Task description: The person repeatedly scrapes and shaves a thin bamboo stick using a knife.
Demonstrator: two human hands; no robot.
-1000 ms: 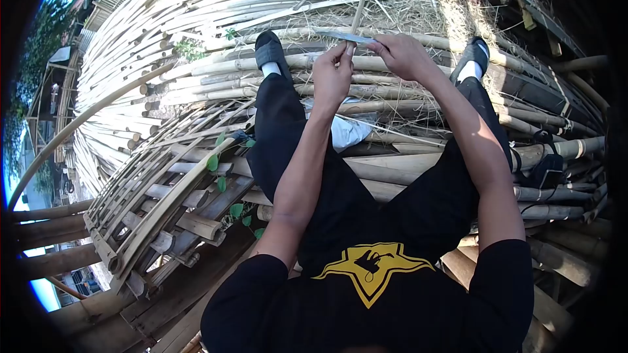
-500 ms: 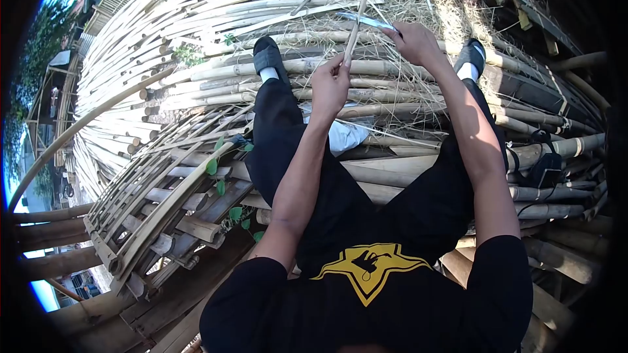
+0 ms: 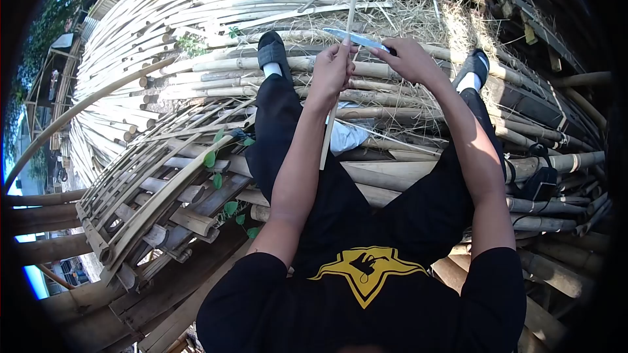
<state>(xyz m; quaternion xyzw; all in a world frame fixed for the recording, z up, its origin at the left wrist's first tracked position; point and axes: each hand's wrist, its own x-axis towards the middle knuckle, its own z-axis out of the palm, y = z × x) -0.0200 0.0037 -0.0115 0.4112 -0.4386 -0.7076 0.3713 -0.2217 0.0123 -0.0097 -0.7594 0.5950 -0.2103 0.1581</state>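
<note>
My left hand point(image 3: 332, 70) is closed around a thin bamboo strip point(image 3: 354, 1). The strip runs up past the fingers, and its lower end comes out below the hand, over my left thigh. In my right hand point(image 3: 409, 60) is a knife point(image 3: 358, 37), gripped by its dark handle. The blade points left and crosses the strip just above my left hand. Whether the edge touches the strip I cannot tell. Below the hands, a white plastic bag point(image 3: 348, 136) lies between my legs.
Bamboo poles point(image 3: 405, 173) lie under and around me. Thin shavings point(image 3: 418, 23) cover the ground ahead. To the left stands a slatted bamboo frame point(image 3: 157, 212) with a few green leaves. A long curved pole point(image 3: 85, 117) arches at far left. A black pouch point(image 3: 540, 176) rests at right.
The bamboo strip has slid down through my left hand, so its lower end now shows below. Both hands have come closer together, the knife lower on the strip.
</note>
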